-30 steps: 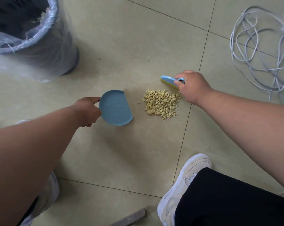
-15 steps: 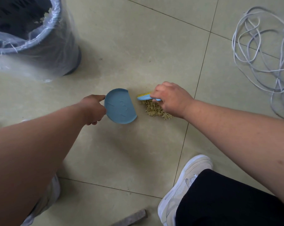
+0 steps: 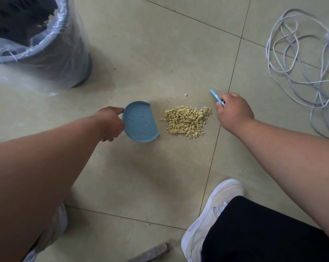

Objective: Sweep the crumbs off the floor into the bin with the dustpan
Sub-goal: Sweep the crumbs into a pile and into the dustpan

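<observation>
Crumbs (image 3: 187, 121) between left hand (image 3: 109, 123), clamped on dustpan (image 3: 140, 122), and right hand (image 3: 233, 110), clamped on brush (image 3: 216, 96).

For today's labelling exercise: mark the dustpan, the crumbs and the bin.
dustpan (image 3: 140, 124), head view, middle of its blue tray
crumbs (image 3: 187, 120), head view, centre of the pile
bin (image 3: 52, 37), head view, its plastic-lined rim

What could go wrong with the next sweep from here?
A gap of bare floor separates the dustpan from the crumbs, so a hard stroke of the brush may scatter them past its lip. One stray crumb lies beyond the pile and may be missed.
</observation>
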Tool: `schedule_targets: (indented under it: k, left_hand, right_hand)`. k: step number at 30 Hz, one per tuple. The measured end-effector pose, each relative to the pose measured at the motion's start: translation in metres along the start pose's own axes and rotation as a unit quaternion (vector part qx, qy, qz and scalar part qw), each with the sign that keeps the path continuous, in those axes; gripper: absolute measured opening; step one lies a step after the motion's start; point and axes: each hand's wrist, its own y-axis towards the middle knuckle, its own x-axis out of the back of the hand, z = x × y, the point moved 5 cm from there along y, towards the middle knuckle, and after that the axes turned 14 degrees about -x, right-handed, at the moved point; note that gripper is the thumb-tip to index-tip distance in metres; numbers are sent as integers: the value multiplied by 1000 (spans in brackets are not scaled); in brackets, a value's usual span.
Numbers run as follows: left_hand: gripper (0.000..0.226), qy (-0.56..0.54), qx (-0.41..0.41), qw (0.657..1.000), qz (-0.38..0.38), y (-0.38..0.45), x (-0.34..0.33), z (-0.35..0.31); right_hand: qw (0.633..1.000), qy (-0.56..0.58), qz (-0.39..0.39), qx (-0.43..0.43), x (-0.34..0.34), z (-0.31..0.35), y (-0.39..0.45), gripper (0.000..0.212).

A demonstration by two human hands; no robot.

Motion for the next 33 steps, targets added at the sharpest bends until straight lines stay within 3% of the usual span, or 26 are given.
schedule_targets:
  k: [7,12,17,19,23,25,28,33]
  left_hand:
    - [76,-2,8,1000,2,4,0,-4]
    - [75,-6,3,1000,4,2,-2,-4]
    - [76,-5,4,1000,8,3,-2,-4]
    - [76,-4,1,1000,7,2,-1,-5]
    - [76,0,4,1000,4,0,-2,-3]
    - [77,-2,8,1000,5,-1,-4,-1]
    - [76,-4,8,1000,5,-2,-5,0]
    - [75,4,2,1000,6,1,-5,-1]
  right_hand:
    - [998,39,8,53,-11,40,-4,23]
    - [978,-8,28,208,-15,68,-25,23]
    - [924,-93,-4,370,-10,74,-44,12]
    - [933,-76,-6,351,0,74,-36,16]
    - [988,-6,-29,153,20,53,-6,24]
    - [995,-45,-44,80,21,37,-1,26]
    - [992,-108,-45,43,11,22,-6,28]
    - [997,-76,4,31,-13,27,-21,30]
